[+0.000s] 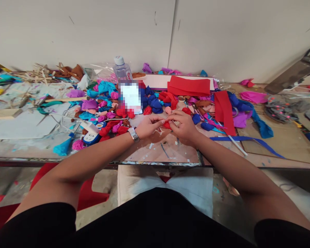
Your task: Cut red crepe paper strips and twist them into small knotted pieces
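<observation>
A small piece of red crepe paper is pinched between my two hands, above the near part of the table. My left hand, with a metal watch at its wrist, holds it from the left by thumb and fingertips. From the right, my right hand has its bent fingers closed on the same piece. Much of the paper is hidden behind the fingers. Just beyond the hands lie crumpled red, blue, pink and purple paper pieces, with a roll of tape among them.
Folded red paper lies at the back, a red strip to the right. A plastic bottle stands by the wall. At left are a power strip, pliers and wooden sticks. A dark bottle leans far right.
</observation>
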`<state>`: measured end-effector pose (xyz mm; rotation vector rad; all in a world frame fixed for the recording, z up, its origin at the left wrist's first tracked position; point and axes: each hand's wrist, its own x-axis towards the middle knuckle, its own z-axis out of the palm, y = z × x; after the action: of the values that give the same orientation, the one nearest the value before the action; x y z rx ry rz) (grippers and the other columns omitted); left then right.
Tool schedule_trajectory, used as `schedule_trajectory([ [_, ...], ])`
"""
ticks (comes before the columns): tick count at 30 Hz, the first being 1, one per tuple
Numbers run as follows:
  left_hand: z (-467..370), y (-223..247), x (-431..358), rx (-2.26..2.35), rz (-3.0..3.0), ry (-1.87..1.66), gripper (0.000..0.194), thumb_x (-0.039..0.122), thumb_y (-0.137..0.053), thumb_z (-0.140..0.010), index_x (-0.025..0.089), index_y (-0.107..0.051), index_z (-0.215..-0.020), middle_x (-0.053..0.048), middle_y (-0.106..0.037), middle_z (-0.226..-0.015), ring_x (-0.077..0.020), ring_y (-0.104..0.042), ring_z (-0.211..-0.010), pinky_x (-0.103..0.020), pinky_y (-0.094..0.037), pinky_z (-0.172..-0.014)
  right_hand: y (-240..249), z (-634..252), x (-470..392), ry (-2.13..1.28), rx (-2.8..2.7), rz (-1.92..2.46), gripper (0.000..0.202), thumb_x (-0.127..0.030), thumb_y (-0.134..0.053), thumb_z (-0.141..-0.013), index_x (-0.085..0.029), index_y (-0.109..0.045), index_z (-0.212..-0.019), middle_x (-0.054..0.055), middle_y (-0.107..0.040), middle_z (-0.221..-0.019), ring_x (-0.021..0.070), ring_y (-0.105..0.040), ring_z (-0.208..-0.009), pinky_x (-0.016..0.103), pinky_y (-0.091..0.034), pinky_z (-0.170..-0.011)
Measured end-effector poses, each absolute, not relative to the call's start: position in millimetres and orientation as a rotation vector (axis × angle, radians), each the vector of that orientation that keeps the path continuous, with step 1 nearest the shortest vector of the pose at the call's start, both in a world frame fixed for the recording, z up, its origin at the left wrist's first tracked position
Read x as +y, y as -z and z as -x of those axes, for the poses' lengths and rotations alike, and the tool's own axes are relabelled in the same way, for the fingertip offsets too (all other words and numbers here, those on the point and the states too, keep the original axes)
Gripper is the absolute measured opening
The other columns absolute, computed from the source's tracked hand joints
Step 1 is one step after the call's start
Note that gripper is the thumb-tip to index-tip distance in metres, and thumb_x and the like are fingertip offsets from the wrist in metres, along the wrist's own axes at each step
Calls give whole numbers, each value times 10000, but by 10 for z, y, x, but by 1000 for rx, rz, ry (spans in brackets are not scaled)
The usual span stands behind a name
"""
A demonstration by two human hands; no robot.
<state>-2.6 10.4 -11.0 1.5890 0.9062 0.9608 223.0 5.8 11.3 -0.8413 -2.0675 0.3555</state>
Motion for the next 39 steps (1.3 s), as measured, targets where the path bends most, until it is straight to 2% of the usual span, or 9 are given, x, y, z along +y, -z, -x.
schedule_trajectory([
  [2,27,114,104,930,-1636,-976,539,679,-767,-895,155,-846,-993,-71,-800,-818,-138,-658,-597,-256,-537,-568,-115,-2220,52,-404,-2054,852,194,-231,-638,-943,-249,-828,-974,74,-784,-1002,264,-713,-995,419,-555,-926],
  [5,18,109,99,948,-1656,-999,562,695,-743,-904,148,-840,-988,-79,-802,-843,-138,-654,-607,-263,-549,-582,-115,-2200,37,-534,-1971,916,176,-259,-638,-972,-231,-812,-976,51,-777,-957,231,-695,-907,380,-526,-854],
  [9,2,63,60,967,-1687,-1028,589,716,-725,-904,149,-837,-1023,-77,-803,-864,-139,-656,-628,-266,-573,-602,-96,-2188,28,-714,-1844,1034,244,-379,-642,-1013,-219,-764,-875,14,-722,-822,194,-632,-788,334,-471,-741],
  [11,0,42,39,986,-1735,-1044,577,709,-714,-916,154,-837,-1019,-76,-803,-877,-144,-663,-647,-267,-580,-610,-83,-2192,37,-748,-1843,1055,262,-427,-682,-995,-216,-744,-853,9,-704,-804,180,-592,-741,327,-443,-702],
  [18,17,77,37,990,-1820,-1069,486,601,-656,-999,157,-835,-1086,-86,-819,-968,-159,-708,-711,-280,-608,-670,-34,-2193,101,-766,-1804,1084,261,-456,-791,-893,-200,-756,-856,20,-718,-799,167,-584,-707,325,-430,-676],
  [25,18,73,38,1043,-1860,-1089,411,527,-646,-1002,161,-826,-1053,-66,-810,-882,-160,-698,-716,-274,-578,-670,-27,-2178,97,-812,-1804,1113,310,-495,-789,-902,-196,-755,-826,20,-703,-759,165,-567,-678,324,-406,-651],
  [32,1,43,41,1078,-1842,-1130,302,458,-714,-934,166,-788,-957,-60,-795,-855,-166,-694,-730,-276,-554,-666,-41,-2165,71,-732,-1865,1110,250,-427,-733,-940,-196,-739,-843,18,-692,-787,166,-564,-715,318,-416,-680],
  [39,-3,51,61,1053,-1776,-1148,339,486,-723,-920,159,-805,-960,-69,-806,-891,-171,-703,-745,-285,-552,-681,-138,-2147,0,-891,-1854,1134,305,-476,-718,-943,-188,-791,-874,9,-697,-715,149,-559,-605,302,-397,-585],
])
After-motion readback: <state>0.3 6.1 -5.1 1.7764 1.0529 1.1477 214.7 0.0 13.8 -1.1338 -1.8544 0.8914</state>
